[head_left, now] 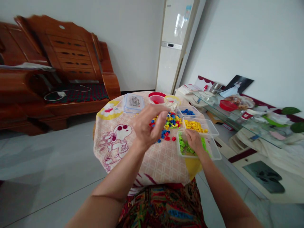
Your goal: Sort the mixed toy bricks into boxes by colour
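Observation:
My left hand (149, 123) hovers over the table in front of a mixed pile of small plastic building bricks (174, 121) in red, blue, yellow and green. Its thumb stands apart from the curved fingers, and nothing shows between them. Over a clear box (182, 154) of green bricks (184, 145) is my right hand (194, 140), fingers drawn together near the side shared with the yellow box. What they hold, if anything, is too small to make out. Yellow bricks (196, 126) fill the box behind, and blue bricks (187, 112) lie in a farther one.
A patterned cloth (156, 161) covers the round table. At its back are a lidded clear box (133, 104), a red-rimmed bowl (157, 98) and white bricks (173, 105). A cluttered glass shelf (251, 122) stands to the right, a wooden bench (71, 57) to the left.

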### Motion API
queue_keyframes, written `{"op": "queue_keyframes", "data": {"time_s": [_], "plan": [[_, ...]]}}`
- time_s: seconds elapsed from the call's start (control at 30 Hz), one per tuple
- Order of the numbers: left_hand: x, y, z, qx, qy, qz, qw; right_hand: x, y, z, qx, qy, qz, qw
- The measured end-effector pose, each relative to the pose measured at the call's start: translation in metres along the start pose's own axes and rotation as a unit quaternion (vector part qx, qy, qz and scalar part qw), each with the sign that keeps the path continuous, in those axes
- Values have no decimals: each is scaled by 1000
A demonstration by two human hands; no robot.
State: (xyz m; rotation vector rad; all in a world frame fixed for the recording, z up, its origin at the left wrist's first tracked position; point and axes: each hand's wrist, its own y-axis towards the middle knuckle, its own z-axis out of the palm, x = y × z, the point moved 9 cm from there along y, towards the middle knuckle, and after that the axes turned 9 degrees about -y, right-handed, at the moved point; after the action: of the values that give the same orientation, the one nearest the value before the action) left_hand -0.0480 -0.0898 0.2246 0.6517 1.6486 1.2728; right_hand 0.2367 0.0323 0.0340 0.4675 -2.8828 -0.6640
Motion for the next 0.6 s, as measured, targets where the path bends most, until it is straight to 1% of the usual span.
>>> {"op": "queue_keyframes", "data": {"time_s": [0.03,0.07,0.1,0.13,0.17,0.2,0.23,0.3,0.37,0.43,0.53,0.6], "plan": [[40,-5,4,1,33,-53,998,0,2,-2,-3,2,2,1000],[82,-15,4,4,70,-108,992,1,5,-5,-3,2,2,1000],[123,-29,1,15,113,-171,979,4,10,-7,1,-3,0,1000],[161,-47,-7,22,163,-235,958,6,15,-8,10,-14,-1,1000],[192,-66,-17,24,208,-289,934,10,22,-9,23,-31,-1,999],[216,-84,-25,30,242,-327,913,13,29,-9,39,-52,1,998],[232,-100,-32,40,266,-355,895,18,37,-7,59,-77,2,995],[251,-125,-35,83,281,-390,873,29,54,-1,107,-125,-11,986],[258,-140,-33,115,285,-410,859,37,70,8,155,-183,-12,971],[263,-145,-32,126,285,-426,850,42,84,14,177,-211,-6,961],[271,-147,-35,116,275,-449,842,47,98,20,190,-223,-5,956],[276,-147,-38,109,265,-455,843,48,103,24,201,-224,-4,954]]}}
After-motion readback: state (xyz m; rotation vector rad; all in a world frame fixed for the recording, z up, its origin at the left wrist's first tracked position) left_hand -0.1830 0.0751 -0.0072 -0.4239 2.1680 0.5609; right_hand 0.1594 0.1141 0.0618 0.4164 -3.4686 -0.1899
